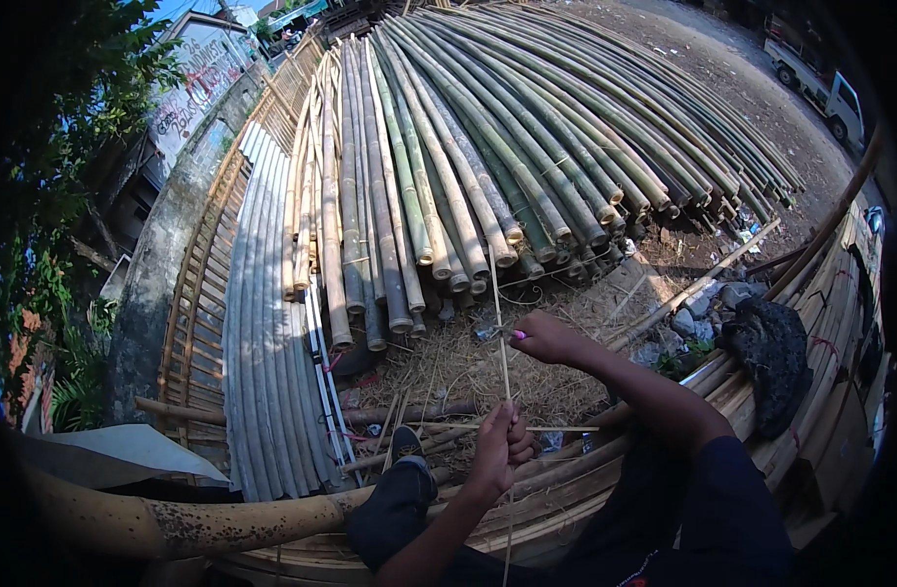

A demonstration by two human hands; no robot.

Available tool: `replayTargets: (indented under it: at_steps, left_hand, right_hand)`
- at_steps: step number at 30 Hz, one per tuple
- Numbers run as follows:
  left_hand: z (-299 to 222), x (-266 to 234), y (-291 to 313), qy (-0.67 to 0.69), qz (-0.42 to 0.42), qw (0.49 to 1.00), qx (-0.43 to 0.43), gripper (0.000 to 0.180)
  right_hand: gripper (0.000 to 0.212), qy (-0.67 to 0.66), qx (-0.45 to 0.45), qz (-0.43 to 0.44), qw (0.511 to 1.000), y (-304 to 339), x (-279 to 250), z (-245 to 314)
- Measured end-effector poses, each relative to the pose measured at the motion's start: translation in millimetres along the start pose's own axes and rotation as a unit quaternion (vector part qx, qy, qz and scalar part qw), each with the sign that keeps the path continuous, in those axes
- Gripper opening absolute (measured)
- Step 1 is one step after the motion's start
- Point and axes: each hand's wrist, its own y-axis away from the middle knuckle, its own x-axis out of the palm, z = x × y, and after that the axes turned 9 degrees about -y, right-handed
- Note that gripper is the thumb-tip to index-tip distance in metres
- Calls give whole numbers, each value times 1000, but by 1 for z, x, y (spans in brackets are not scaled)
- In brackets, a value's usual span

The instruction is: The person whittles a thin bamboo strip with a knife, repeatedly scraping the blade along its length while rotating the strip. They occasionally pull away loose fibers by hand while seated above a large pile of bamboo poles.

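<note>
A thin bamboo strip [505, 377] runs upright in front of me, its lower end passing down between my legs. My left hand [500, 452] is closed around it at about mid-length. Farther up, my right hand [548, 339] is closed on a small tool with a pink handle [519, 335]. The tool's front end meets the strip, but its shape is too small to make out; it may be a blade. Behind my left hand another thin strip lies crosswise. My shod left foot [405, 445] rests ahead of a thick bamboo pole [253, 525].
A large stack of bamboo poles [468, 166] spreads ahead, cut ends toward me. Corrugated sheets [263, 362] and a bamboo lattice [196, 284] lie left, beside a wall. Split bamboo [825, 362], a dark lumpy object [767, 362] and stones are right. A white truck [832, 98] stands far right.
</note>
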Motion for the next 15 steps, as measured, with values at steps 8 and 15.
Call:
replayTargets:
  at_steps: [8,15]
  left_hand:
    - [14,17,14,-40,-32,999,8,25]
    - [6,-3,1,-28,-5,1000,5,24]
  right_hand:
    - [34,133,-66,-31,988,-6,-18,-20]
    - [32,31,-19,21,999,-2,-9,-11]
